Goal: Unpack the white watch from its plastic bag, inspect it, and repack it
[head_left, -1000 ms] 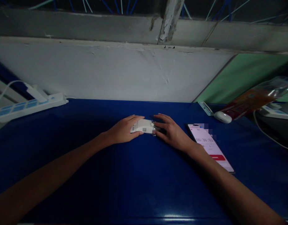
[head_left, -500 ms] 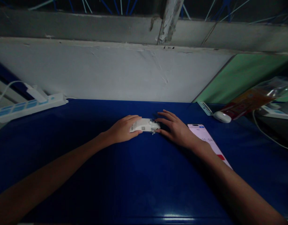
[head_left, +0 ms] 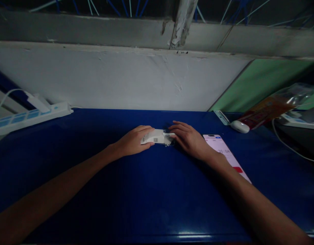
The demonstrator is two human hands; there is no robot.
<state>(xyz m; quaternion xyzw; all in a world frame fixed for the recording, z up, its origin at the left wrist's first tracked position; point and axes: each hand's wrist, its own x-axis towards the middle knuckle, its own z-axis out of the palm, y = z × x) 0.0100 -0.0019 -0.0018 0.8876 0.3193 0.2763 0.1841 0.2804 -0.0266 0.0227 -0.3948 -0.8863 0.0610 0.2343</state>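
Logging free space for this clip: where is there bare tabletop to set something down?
Bare table lies between the forearms, and between the power strip and left hand; a narrower band runs between packet and wall. It is crowded right of the right hand: phone, white case, bag.

The single view looks forward and down from the person's head across the tabletop (head_left: 146, 204).

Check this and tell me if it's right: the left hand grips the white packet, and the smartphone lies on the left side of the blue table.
The side is wrong: the head view shows the smartphone on the right side of the blue table. The left hand does grip the white packet.
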